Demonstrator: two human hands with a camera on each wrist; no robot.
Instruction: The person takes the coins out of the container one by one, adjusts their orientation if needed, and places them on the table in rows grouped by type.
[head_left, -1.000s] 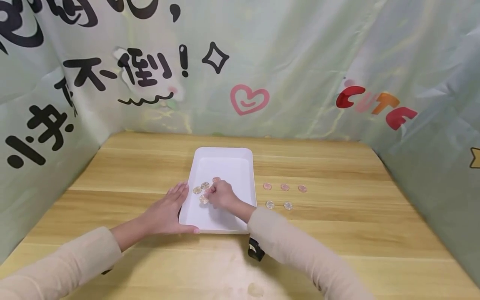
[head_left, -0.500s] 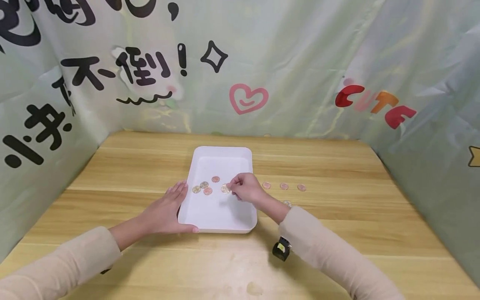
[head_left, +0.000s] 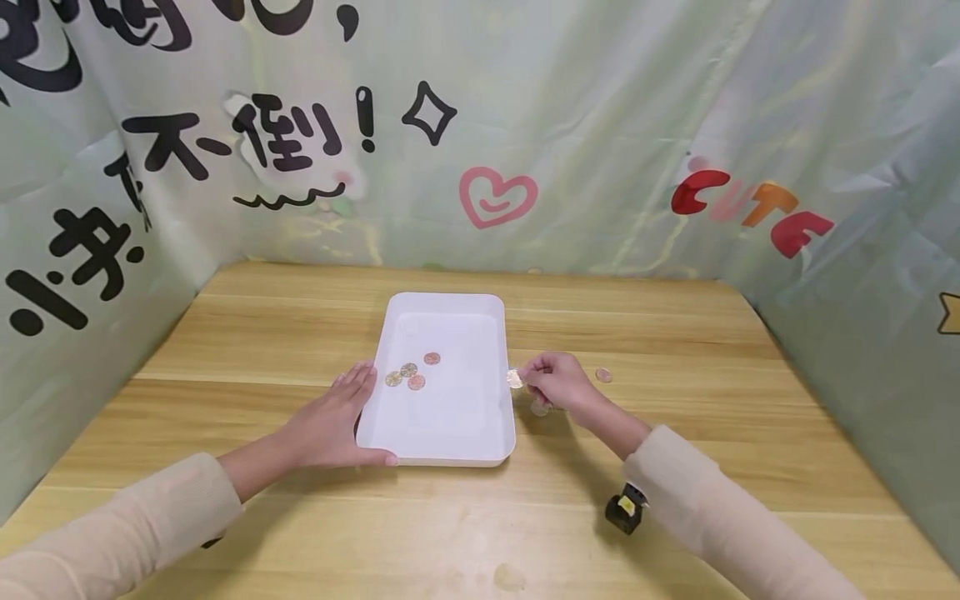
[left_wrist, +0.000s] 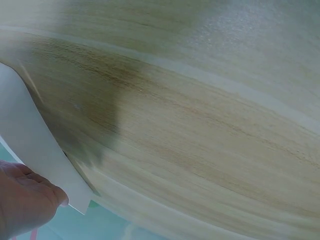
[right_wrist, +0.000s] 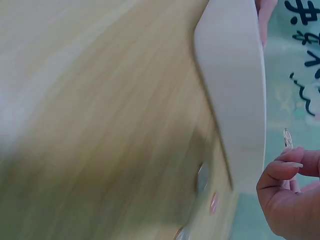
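Between thumb and fingertips, my right hand (head_left: 562,385) pinches a pale shiny coin (head_left: 513,379) just off the right rim of a white tray (head_left: 468,425). In the right wrist view the same coin (right_wrist: 287,138) sticks up edge-on from the fingers. My left hand (head_left: 333,425) rests at the tray's near left corner, fingers straight along its side and thumb at the front edge. Inside the tray lie several coins, among them a copper coin (head_left: 432,358) and a brass-coloured coin (head_left: 393,379).
Right of the tray, a copper coin (head_left: 603,376) and a silver coin (head_left: 540,408) lie on the wooden table (head_left: 300,533); my right hand and wrist hide others there. A printed cloth (head_left: 600,108) surrounds the table's back and sides.
My right hand has picked the pale coin up from the tray and carried it rightward past the rim. The left hand and tray have stayed in place.
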